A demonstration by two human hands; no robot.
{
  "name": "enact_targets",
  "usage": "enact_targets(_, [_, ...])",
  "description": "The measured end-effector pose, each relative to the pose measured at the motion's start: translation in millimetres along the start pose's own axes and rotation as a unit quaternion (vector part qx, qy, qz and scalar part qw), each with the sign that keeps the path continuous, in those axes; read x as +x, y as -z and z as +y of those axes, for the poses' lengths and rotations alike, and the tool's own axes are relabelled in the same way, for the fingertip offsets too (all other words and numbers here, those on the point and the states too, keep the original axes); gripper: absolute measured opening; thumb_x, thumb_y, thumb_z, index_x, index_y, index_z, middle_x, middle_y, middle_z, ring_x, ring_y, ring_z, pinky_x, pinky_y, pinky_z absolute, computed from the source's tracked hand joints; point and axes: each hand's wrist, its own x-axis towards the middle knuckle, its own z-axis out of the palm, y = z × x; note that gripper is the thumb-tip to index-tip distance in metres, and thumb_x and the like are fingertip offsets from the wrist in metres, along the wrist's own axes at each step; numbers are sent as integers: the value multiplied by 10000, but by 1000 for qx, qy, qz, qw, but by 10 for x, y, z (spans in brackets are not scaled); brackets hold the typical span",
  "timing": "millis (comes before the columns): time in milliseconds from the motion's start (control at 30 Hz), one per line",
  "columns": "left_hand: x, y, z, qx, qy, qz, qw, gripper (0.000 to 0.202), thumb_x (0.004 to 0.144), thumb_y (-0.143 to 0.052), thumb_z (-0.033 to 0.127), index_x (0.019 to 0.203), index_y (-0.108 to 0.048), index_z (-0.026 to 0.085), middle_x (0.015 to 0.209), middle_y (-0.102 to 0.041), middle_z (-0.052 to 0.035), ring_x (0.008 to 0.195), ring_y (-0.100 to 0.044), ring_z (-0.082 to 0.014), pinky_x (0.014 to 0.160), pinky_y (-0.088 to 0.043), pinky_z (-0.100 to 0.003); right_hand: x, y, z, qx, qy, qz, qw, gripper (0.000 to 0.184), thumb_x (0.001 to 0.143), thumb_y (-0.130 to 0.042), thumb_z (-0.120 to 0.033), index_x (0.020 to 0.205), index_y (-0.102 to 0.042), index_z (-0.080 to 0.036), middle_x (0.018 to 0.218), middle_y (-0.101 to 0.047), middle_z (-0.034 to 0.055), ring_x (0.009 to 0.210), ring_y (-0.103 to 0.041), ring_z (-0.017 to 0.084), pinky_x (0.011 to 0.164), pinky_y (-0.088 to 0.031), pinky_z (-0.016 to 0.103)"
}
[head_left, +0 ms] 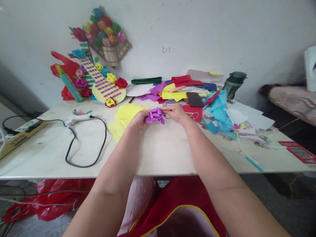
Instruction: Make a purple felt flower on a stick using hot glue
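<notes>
A purple paper flower (155, 115) is held just above the white table (52, 152), between both my hands. My left hand (138, 119) grips its left side with curled fingers. My right hand (175, 112) pinches its right edge from above. Behind the flower lies a sheet of yellow paper (125, 116). A pile of coloured paper sheets (183, 89) sits just beyond my right hand, with a dark phone (194, 99) on top of it.
A white glue gun (74, 117) with a looping black cable lies at the left, near a power strip (16, 134). A paper guitar with flowers (100, 80) leans on the wall. Turquoise paper (219, 111), a dark green bottle (234, 83) and scraps lie right.
</notes>
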Motion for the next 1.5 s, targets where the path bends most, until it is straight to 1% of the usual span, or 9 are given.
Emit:
enact_targets(133, [22,16,-10,31,-47,11,998,227,562,-567,98,744,-698,127,665,-672,-45,611,-602,-147,620,-476,-264,-2,18,29,28,-1,-10,1000,189,778,-679,-218,929,-784,-262,935,-771,15,887,-714,177,825,-546,287])
enact_targets(300, [39,44,-21,51,-95,28,994,229,551,-585,128,749,-700,136,683,-681,-30,602,-599,-131,600,-458,-248,-20,68,34,-1,-21,-3,1000,213,769,-706,-243,965,-773,-292,990,-764,4,943,-711,209,848,-555,331])
enact_targets(500, [18,59,12,41,-109,52,992,240,543,-590,134,755,-703,128,660,-678,-25,582,-602,-132,585,-478,-245,-42,120,51,-16,-28,15,999,254,777,-697,-223,1020,-759,-266,1018,-756,19,953,-709,206,872,-543,311])
enact_targets(700, [13,66,48,-4,-122,78,989,241,519,-599,116,739,-696,135,594,-647,-1,544,-602,-133,552,-490,-244,-82,227,82,-49,-75,30,996,294,756,-702,-234,1046,-754,-234,1001,-761,34,895,-706,191,821,-533,282])
enact_targets(800, [17,77,46,-15,-135,75,988,264,511,-605,91,754,-694,140,624,-664,2,565,-614,-129,561,-494,-233,-97,260,106,-61,-117,42,990,269,755,-691,-250,1005,-770,-190,884,-774,55,790,-701,191,716,-524,268])
enact_targets(933, [24,80,27,-22,-138,67,988,311,516,-628,66,808,-685,156,681,-683,10,595,-626,-120,615,-510,-240,-89,243,112,-20,-151,40,988,256,764,-670,-268,972,-776,-162,774,-761,50,701,-670,175,619,-484,252])
enact_targets(1133, [55,53,-28,-30,-136,59,989,341,539,-652,67,867,-676,155,752,-699,4,655,-649,-129,660,-522,-253,-65,197,-83,89,-222,65,969,217,743,-684,-218,927,-756,-127,833,-750,72,699,-644,142,662,-487,249])
enact_targets(1333, [73,14,-89,-39,-119,47,991,351,554,-672,69,896,-678,146,785,-700,-11,658,-637,-120,637,-510,-230,-40,160,-157,144,-240,76,957,251,751,-694,-366,829,-723,-129,767,-727,60,705,-611,131,681,-463,248])
enact_targets(1500, [93,-19,-135,-36,-118,46,991,383,569,-669,83,942,-666,169,833,-698,-14,733,-654,-141,705,-516,-257,-23,116,-163,169,-299,64,937,224,732,-711,-352,740,-673,-131,515,-550,-25,493,-441,81,513,-329,228])
